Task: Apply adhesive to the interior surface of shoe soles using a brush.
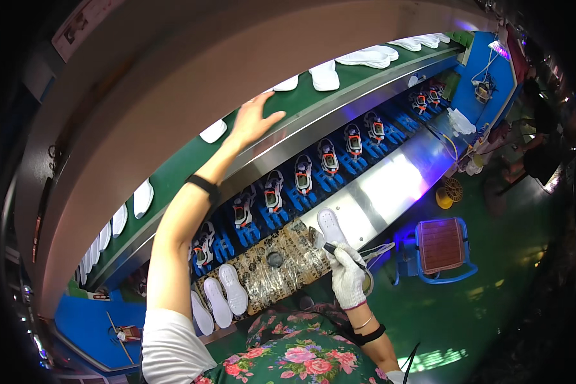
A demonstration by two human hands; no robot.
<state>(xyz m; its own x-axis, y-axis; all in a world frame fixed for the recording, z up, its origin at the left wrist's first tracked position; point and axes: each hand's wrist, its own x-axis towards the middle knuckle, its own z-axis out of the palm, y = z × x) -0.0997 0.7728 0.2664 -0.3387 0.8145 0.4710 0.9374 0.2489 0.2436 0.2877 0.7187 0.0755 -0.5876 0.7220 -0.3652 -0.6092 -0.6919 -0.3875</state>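
Observation:
My left hand [252, 123], bare, reaches over the green conveyor belt [173, 168] with fingers spread and nothing in them. Its fingertips are close to a white shoe sole [287, 84]; whether they touch it I cannot tell. Another white sole [214, 132] lies on the belt to its left. My right hand [348, 276], in a white knit glove, is closed round a black-handled brush [329, 248] whose tip points left. Just beyond it a white sole [329, 225] lies on the metal bench [368, 221], partly behind the glove.
Three white soles [221, 306] lie at the near left of a taped, patterned bench cover [281, 265]. Between belt and bench, shoe uppers [303, 174] stand in a row on blue holders. A blue-framed chair [440, 246] and yellow spool [444, 198] are at right; another person [539, 137] sits beyond.

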